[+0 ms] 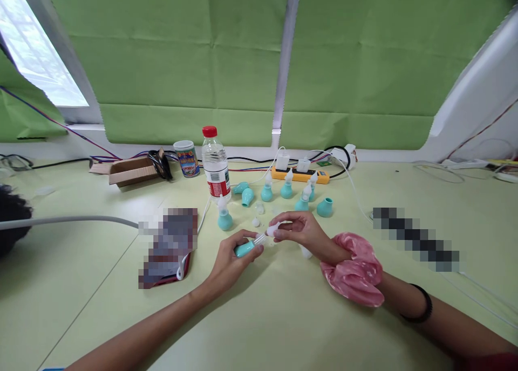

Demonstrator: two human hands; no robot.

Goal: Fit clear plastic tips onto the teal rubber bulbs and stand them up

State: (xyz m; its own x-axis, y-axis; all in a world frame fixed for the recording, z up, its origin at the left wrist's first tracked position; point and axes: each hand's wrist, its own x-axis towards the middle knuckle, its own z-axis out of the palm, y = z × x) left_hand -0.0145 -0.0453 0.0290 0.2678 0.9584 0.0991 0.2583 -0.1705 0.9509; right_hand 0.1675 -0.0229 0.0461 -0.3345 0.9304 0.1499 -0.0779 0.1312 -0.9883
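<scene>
My left hand (237, 258) is closed around a teal squeeze bulb (243, 249), which looks like part of a nasal aspirator. A clear tube (259, 239) sticks out of the bulb, pointing up and right. At the tube's far end, my right hand (301, 233) pinches a small whitish nozzle tip (273, 229); I cannot tell whether it is seated on the tube. Just beyond my hands stand several teal bulbs with pale tips, one of them (225, 220) at the left. An open teal bulb (325, 207) without a tip lies at the right. Small translucent caps (256, 222) lie between.
A water bottle (216, 169) and a can (187, 158) stand at the back. Beside them are a cardboard box (133, 171) and an orange power strip (301, 174) with white chargers. A phone (170, 247) lies left, a blurred dark object (415, 237) right. Cables cross the table.
</scene>
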